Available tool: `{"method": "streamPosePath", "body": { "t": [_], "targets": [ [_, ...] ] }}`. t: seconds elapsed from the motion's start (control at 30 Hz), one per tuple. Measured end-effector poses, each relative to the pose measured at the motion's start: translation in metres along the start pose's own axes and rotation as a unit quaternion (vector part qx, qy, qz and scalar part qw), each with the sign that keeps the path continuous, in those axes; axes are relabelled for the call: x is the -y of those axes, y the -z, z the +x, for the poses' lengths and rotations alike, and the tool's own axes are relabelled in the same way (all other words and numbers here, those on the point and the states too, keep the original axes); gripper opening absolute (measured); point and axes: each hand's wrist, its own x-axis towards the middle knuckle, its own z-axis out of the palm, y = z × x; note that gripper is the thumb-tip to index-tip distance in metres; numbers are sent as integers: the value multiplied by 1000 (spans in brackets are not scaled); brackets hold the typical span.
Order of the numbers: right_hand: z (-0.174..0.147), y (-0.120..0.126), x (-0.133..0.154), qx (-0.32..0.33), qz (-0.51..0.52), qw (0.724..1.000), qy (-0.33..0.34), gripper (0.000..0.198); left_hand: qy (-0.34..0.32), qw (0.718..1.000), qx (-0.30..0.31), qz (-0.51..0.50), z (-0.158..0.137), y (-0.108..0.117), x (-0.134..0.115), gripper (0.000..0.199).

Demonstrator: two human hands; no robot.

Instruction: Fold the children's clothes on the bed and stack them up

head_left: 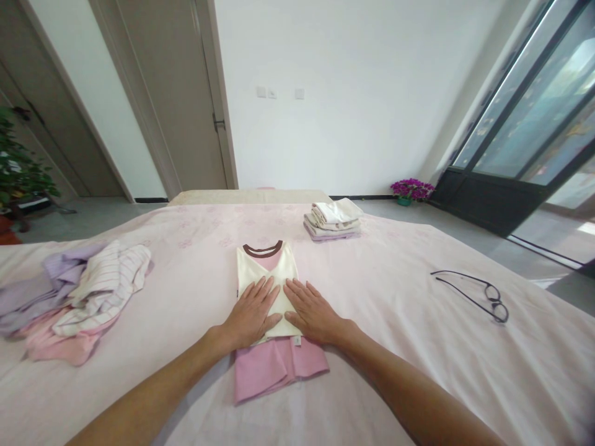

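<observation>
In the head view, a folded cream-and-pink fabric garment with a brown band at its round neck point(281, 302) lies directly beneath both hands. The left hand point(253, 313) rests flat on its left half, the right hand point(312, 310) flat on its right half; both are palm down with fingers stretched out and slightly spread, laid on the cloth rather than curled around it. The thumbs point towards each other, just apart, with a strip of cream fabric showing between the hands. The neck end lies beyond the fingertips, while pink fabric shows on the near side of the hands, a small white fabric tag point(297, 341) just beside the right wrist. Well to the left of the left hand is a loose heap of lavender, pink and striped cream garments point(88, 291). Beyond the hands, slightly to the right, sits a neat stack of folded white, cream and lavender garments point(333, 221). Well to the right of the right hand lie dark thin-framed eyeglasses point(493, 300), temples unfolded. Everything rests on a pale pink, flower-patterned cloth cover point(395, 279)
</observation>
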Motion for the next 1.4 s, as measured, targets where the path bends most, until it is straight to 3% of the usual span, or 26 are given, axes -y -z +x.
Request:
{"method": "streamPosePath", "body": {
  "t": [0.13, 0.3, 0.37, 0.5, 0.7, 0.97, 1.27, 1.4],
  "targets": [
    [0, 2, -8, 2, 78, 997, -13, 54, -45, 998, -6, -39, -16, 14, 2, 56],
    [-14, 23, -18, -124, 185, 973, -52, 30, -72, 986, -116, -100, -62, 35, 17, 36],
    [-25, 37, -19, -94, 163, 982, -7, 24, -99, 982, -125, -104, -82, 42, 25, 30],
    [-42, 56, -15, 1, 71, 991, 111, 28, -175, 979, -79, -76, -106, 48, 39, 33],
    [-43, 56, -14, 7, -32, 974, 222, 33, -236, 967, -95, -18, -99, 50, 34, 33],
    [-40, 64, -10, 17, -7, 969, 248, 33, -231, 969, -89, 21, -89, 52, 24, 24],
    [-43, 41, -9, -18, 60, 978, 198, 29, -218, 971, -96, 0, -81, 49, 17, 16],
    [-40, 43, -1, -28, 76, 983, 164, 29, -203, 972, -121, 5, -81, 47, 17, 15]
  ]
}}
